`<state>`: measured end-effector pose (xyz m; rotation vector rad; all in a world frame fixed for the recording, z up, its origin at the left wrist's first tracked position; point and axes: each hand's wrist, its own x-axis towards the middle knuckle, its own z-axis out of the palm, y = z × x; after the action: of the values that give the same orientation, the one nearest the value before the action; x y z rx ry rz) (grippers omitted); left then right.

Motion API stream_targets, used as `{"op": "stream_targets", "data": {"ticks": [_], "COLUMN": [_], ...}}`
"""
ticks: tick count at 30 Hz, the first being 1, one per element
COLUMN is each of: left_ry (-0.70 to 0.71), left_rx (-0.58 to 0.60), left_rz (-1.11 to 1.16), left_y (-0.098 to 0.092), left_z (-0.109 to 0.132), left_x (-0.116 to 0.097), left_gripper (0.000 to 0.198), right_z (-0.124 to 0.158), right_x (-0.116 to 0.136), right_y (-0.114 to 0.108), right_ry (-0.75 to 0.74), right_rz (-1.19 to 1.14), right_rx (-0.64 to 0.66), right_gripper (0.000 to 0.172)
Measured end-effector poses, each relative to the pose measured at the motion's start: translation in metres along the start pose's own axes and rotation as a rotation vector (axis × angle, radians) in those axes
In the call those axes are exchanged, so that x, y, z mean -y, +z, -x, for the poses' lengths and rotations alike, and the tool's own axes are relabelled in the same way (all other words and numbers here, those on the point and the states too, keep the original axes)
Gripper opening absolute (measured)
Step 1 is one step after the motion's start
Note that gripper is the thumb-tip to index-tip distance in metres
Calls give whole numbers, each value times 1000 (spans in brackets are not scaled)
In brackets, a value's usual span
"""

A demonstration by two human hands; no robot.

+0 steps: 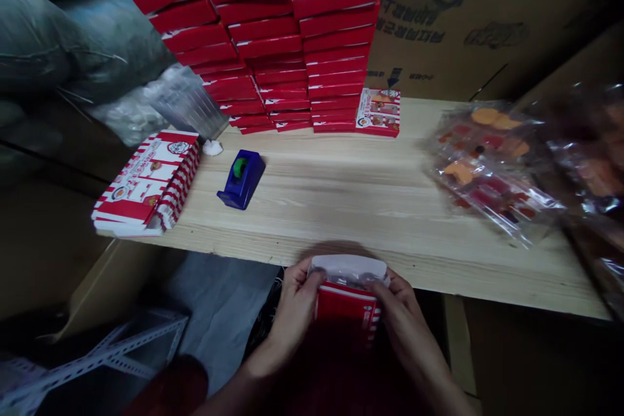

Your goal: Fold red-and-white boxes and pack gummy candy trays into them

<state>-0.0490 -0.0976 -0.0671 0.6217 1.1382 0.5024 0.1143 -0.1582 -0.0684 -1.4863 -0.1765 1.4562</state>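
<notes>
Both my hands hold one small red box with white stripes (347, 313) just below the near edge of the wooden table (370, 208). My left hand (295, 302) grips its left side, fingers curled over the white open flap at the top. My right hand (397, 312) grips the right side the same way. The box's lower part is lost in shadow against my lap.
A blue tape dispenser (242, 179) sits left of centre. A pile of flat striped box blanks (149, 185) lies at the left edge. Tall stacks of filled red boxes (287, 45) stand at the back, one box (379, 112) beside them. Plastic bags of toys (492, 166) lie at right.
</notes>
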Motion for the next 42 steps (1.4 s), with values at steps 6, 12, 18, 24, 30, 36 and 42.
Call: {"op": "stream_targets", "data": {"ticks": [6,12,18,24,30,36,42], "left_ry": [-6,-122,-195,-160,18,133,247], "left_rx": [-113,-121,-159,-113,98,382,371], "left_rz": [416,426,416,370,237,56,-47], "left_y": [-2,-8,-18,-13,-24,-49,-48], "left_z": [0,-6,-17,-21,-22,-26,-25], "left_x": [-5,-1,-5,-4,-4,-1,-4], "left_gripper": [34,34,27,23,18,27,33], "right_z": [-2,-2,-9,-11,-18,-18,-13], "right_x": [2,-5,-6,2,14,8,4], "right_y": [-1,-6,-23,-19,-22,-37,-46], "right_ry": [12,-29,-34,33,-76,-132,-119], "right_rz": [-87,-17,-52,-49,8,44,107], "right_rx": [7,72,174,102,203,323,395], "right_gripper": [35,40,40,35,18,23,30]}}
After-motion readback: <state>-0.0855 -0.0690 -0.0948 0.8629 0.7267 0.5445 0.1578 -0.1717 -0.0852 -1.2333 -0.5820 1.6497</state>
